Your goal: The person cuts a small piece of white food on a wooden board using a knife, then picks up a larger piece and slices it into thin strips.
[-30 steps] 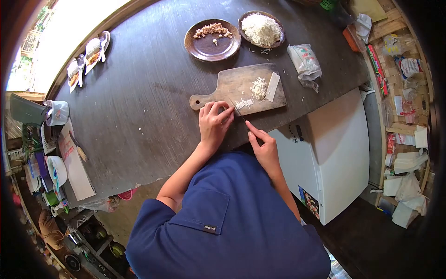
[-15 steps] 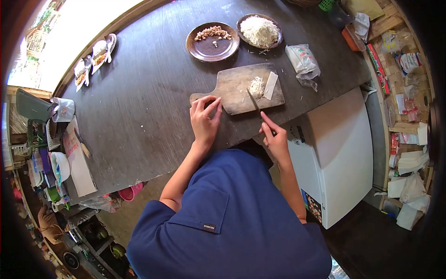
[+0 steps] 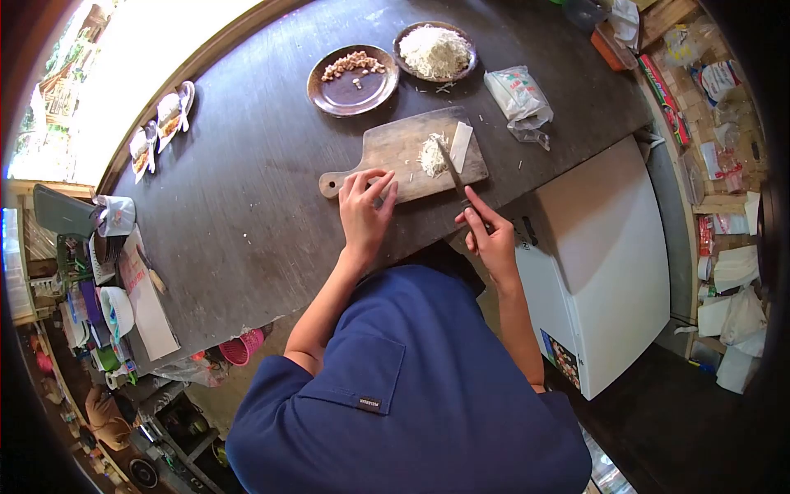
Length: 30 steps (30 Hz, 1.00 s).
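My right hand (image 3: 487, 232) grips the handle of a knife (image 3: 451, 170), whose blade lies over the cutting board (image 3: 391, 152) between a small heap of white shreds (image 3: 432, 156) and a flat white piece (image 3: 462, 146). My left hand (image 3: 366, 214) rests at the board's near edge, close to its handle, with fingers apart and bent and nothing in them. Beyond the board stand a brown plate with small brown chunks (image 3: 354, 66) and a brown plate heaped with white shreds (image 3: 434, 52).
A white plastic packet (image 3: 518, 97) lies right of the board. Two small dishes with spoons (image 3: 169, 117) sit at the table's far left. A white refrigerator (image 3: 609, 263) stands at the near right. Cardboard (image 3: 146, 300) and utensils line the left edge.
The view has shifted, so the board and plates appear further left. The knife blade has moved across the board to between the shreds and the flat white piece.
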Each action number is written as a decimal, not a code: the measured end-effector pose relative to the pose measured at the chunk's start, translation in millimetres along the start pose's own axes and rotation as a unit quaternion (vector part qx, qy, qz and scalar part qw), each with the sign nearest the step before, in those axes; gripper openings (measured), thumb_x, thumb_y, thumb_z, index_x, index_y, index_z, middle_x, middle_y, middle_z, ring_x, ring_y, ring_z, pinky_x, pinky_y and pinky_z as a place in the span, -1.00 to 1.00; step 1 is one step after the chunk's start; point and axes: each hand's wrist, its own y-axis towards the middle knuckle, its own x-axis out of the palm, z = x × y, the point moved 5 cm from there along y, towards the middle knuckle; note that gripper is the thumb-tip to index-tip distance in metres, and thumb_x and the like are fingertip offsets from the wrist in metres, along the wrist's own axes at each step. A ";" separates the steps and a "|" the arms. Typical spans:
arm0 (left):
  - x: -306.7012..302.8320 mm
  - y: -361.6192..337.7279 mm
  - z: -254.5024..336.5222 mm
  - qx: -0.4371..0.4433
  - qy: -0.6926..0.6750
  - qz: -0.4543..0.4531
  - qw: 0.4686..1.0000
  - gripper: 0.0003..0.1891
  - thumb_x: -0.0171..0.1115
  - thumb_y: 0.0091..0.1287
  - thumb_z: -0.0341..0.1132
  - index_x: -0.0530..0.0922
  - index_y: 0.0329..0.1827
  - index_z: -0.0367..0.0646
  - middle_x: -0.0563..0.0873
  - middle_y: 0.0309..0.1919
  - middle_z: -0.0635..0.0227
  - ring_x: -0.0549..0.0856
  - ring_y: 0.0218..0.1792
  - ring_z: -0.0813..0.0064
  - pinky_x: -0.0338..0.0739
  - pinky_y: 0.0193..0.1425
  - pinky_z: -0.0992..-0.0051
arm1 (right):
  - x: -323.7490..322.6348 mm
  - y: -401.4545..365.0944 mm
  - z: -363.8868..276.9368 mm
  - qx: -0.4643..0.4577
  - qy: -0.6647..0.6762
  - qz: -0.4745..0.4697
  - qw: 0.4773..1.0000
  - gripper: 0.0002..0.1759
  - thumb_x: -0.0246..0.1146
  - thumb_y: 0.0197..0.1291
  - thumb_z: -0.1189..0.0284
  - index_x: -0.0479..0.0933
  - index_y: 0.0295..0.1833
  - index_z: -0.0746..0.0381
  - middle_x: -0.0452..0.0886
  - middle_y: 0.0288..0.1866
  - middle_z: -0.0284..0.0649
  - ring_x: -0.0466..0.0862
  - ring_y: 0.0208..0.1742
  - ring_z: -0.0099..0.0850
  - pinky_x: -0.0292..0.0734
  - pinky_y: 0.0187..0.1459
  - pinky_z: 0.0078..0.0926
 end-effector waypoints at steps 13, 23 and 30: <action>91.3 65.5 70.7 0.145 0.072 -0.099 0.982 -0.66 0.54 0.34 -0.10 0.84 0.08 -0.09 0.74 0.21 0.34 0.59 0.41 0.19 0.44 0.49 0.12 | -32.9 -6.9 28.8 0.022 0.094 0.115 0.989 -0.43 0.29 0.64 0.36 0.46 0.66 0.18 0.76 -0.16 -0.29 0.50 -0.54 -0.71 0.36 -0.55 -0.69; 114.1 72.3 81.5 0.119 0.191 -0.100 0.969 -0.65 0.51 0.33 -0.07 0.81 0.06 -0.06 0.77 0.09 0.39 0.63 0.30 0.24 0.45 0.37 0.14 | -63.8 15.5 24.0 0.015 0.083 0.114 0.990 -0.45 0.29 0.63 0.39 0.48 0.65 0.19 0.75 -0.17 -0.33 0.49 -0.53 -0.73 0.33 -0.54 -0.69; 123.4 78.1 86.4 0.094 0.211 -0.101 0.968 -0.49 0.49 0.29 -0.20 0.71 0.32 -0.04 0.80 0.05 0.36 0.74 0.12 0.29 0.50 0.28 0.19 | -71.0 28.4 17.0 0.000 0.073 0.093 0.993 -0.44 0.29 0.64 0.39 0.47 0.66 0.19 0.74 -0.15 -0.34 0.47 -0.53 -0.74 0.33 -0.52 -0.71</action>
